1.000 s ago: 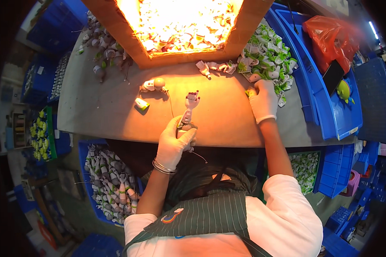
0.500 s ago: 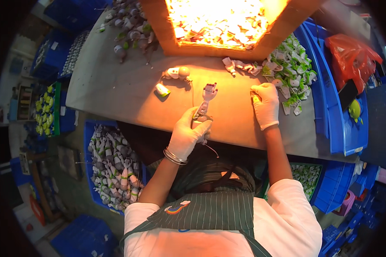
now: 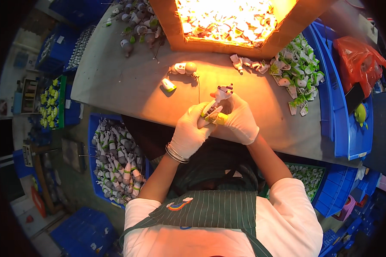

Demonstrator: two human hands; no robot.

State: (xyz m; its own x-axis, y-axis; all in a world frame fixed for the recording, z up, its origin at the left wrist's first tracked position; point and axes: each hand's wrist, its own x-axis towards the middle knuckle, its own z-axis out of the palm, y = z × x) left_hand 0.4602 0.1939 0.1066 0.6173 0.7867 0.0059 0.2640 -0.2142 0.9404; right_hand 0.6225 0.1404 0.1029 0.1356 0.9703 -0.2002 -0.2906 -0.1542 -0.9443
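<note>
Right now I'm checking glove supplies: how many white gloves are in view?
2: one on the left hand, the other on the right hand, close together near the front edge of the table. Any others could be hidden from this view.

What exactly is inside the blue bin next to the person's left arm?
The blue bin holds piled toy parts, white and grey, some with green bands. Their top layer hides the bottom and anything deeper.

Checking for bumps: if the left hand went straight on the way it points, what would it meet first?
Probably the right hand, just past the pale toy part held by the left hand; depth between them is unclear.
</note>
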